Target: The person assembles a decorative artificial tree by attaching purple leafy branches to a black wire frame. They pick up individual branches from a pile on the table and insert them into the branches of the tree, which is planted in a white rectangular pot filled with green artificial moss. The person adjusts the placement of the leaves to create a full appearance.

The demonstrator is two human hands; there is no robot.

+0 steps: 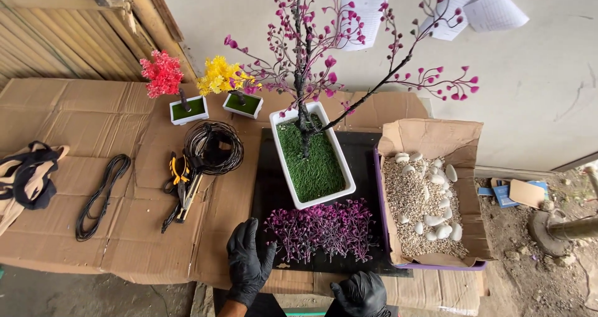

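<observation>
The landmark is the white rectangular planter lined with green artificial grass (316, 161), whose long axis runs from the far side toward the person, its near end angled slightly right; a dark-trunked artificial tree with magenta blossoms (303, 74) rises from its far end.

Far left of the planter lies a black and tan cloth bag (28, 177), then a loop of black cord (99, 195). Behind and left of the planter stand a small red-flowered tree in a white pot (167, 80) and a small yellow-flowered one (224, 80). Just left of it sit a coil of dark wire (213, 147) and yellow-handled pliers (180, 183).

The left hand (248, 261), in a black glove, lies flat with fingers spread wide on the brown cardboard sheet (143, 242), near the planter's near-left corner. Just before the planter, a pile of purple artificial sprigs (322, 228) stretches left to right. The gloved right hand (360, 293), fingers loosely curled and empty, is nearer still. Right of the planter, a cardboard box of pale gravel and white pebbles (430, 198).
</observation>
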